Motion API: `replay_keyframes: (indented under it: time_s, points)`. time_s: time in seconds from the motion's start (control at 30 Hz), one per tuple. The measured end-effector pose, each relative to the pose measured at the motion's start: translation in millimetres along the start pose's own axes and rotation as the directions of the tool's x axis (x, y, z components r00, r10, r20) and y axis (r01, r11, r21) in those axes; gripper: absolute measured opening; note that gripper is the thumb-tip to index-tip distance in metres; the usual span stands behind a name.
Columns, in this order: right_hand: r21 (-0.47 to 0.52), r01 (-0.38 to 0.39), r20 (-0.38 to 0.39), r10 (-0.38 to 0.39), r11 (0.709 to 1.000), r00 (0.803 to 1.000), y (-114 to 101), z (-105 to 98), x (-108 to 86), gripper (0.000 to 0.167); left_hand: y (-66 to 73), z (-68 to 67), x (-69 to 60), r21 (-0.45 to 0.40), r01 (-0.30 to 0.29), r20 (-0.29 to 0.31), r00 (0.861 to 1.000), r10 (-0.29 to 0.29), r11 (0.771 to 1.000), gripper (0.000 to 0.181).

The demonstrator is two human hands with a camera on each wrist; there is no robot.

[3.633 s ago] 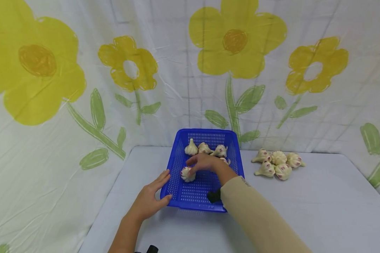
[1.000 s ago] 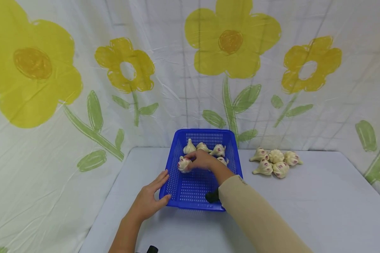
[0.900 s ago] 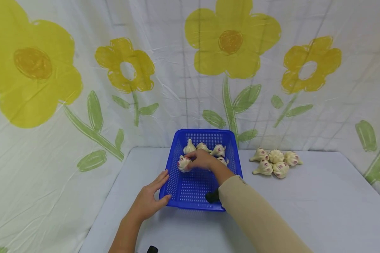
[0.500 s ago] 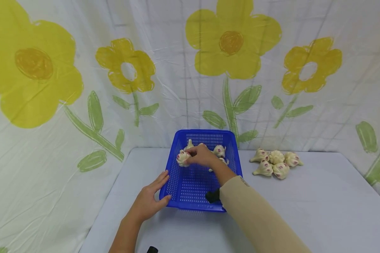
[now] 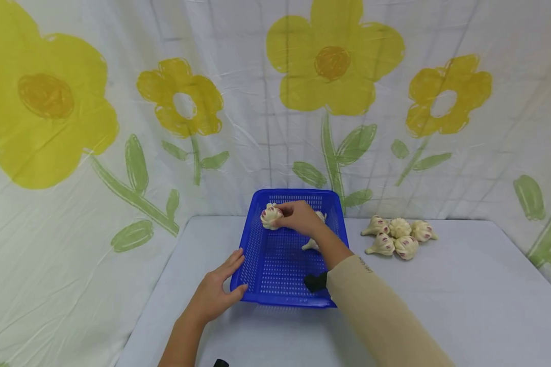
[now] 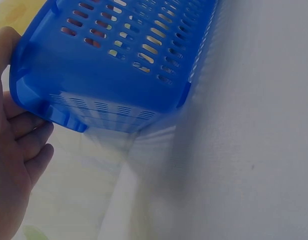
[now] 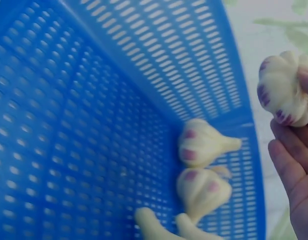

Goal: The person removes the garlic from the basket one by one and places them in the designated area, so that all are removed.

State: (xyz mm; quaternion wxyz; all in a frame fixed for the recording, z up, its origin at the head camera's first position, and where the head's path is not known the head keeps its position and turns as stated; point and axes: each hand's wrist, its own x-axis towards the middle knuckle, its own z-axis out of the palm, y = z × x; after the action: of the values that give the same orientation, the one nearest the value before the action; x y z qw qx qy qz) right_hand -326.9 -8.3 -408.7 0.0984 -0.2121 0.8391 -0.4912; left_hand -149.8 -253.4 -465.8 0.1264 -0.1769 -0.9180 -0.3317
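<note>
A blue plastic basket (image 5: 282,300) with slotted walls stands on the table. Above its far left part, the thumb and fingers of my right hand (image 5: 300,216) pinch a garlic bulb (image 5: 272,217), white with purple patches. Seen from the right wrist, this bulb (image 7: 283,90) is up off the basket floor, apart from the other garlic bulbs (image 7: 204,195) in the basket. From the head, the right hand hides most of those. My left hand (image 5: 216,290) rests at the basket's left rim, fingers extended; the left wrist view has its fingers (image 6: 31,140) beside the rim.
Several more garlic bulbs (image 5: 406,246) lie grouped on the white table (image 5: 441,300), right of the basket. Behind the table hangs a white curtain (image 5: 248,168) printed with yellow flowers. A small black object (image 5: 316,282) sits at the right wrist.
My right hand has gripped the garlic bulb near the basket's left side, lifted it, and carried it toward the far end. The left hand stays at the rim.
</note>
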Motion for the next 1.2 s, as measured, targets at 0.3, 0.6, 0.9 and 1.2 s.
replay_keyframes:
  time_s: [0.3, 0.6, 0.9, 1.2]
  points:
    - [0.108, 0.027, -0.108, -0.015, 0.994, 0.994, -14.5, -37.1, -12.2, 0.053, 0.4, 0.2, 0.0, 0.006, -0.001, -0.009, 1.0, 0.001, 1.0, 0.067]
    - [0.157, 0.053, -0.23, -0.015, 0.986, 0.973, -14.4, -80.8, -32.3, 0.058, 1.9, 0.9, -0.2, -0.002, 0.014, 0.002, 1.0, -0.014, 1.0, 0.067]
    - [0.11, 0.031, -0.334, 0.007, 0.993, 0.943, 5.1, -122.7, -62.5, 0.062, 1.9, 1.7, -0.1, -0.008, 0.017, 0.005, 1.0, -0.017, 1.0, 0.067]
    - [0.165, -0.048, -0.437, 0.117, 0.985, 0.892, 30.9, -148.9, -102.5, 0.067, 0.9, 0.8, -0.6, -0.004, 0.018, -0.002, 1.0, -0.018, 1.0, 0.067]
